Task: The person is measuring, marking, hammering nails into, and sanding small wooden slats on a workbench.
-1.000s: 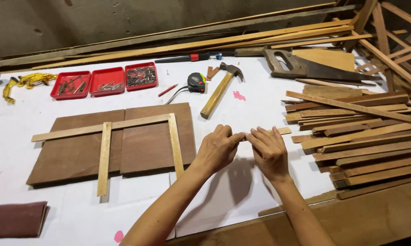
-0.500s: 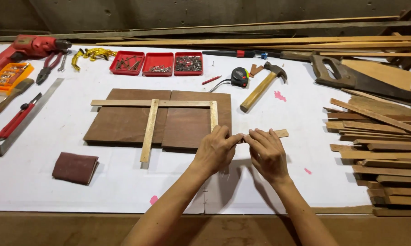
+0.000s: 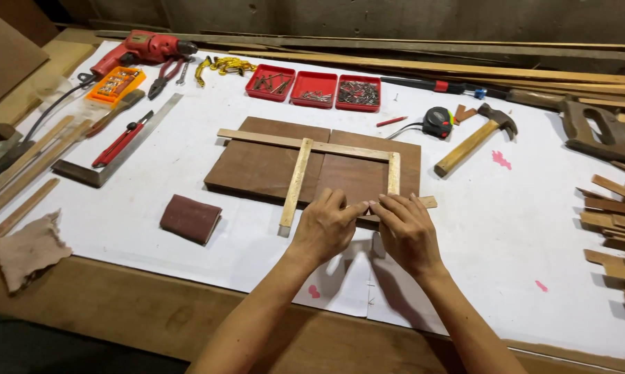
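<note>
White paper sheet (image 3: 188, 159) covers the workbench and serves as the work surface. On it lie two dark brown boards (image 3: 271, 166) side by side, the landmark for what follows.

On the boards rests a pale strip frame (image 3: 305, 145): one long strip across the far side, two shorter strips running toward the person, apparently laid out square.

At the boards' near right corner, both hands meet over a short wooden strip (image 3: 429, 201). Left hand (image 3: 324, 228) is curled, fingertips pinching the strip's left part. Right hand (image 3: 408, 232) is likewise curled, fingers pressing on the strip. The strip appears held flat against the frame's right leg for alignment. Most of it is hidden beneath the fingers; only its right end shows.

Right of the boards: hammer (image 3: 475, 138), tape measure (image 3: 437, 122). Beyond the boards: three red trays (image 3: 314, 88) of fasteners, contents indistinct. Left of the boards: sanding block (image 3: 190, 219), steel square (image 3: 111, 152), red drill (image 3: 140, 50). A handsaw (image 3: 596, 135) and stacked slats (image 3: 613, 221) at the far right are cut off by the frame edge.
</note>
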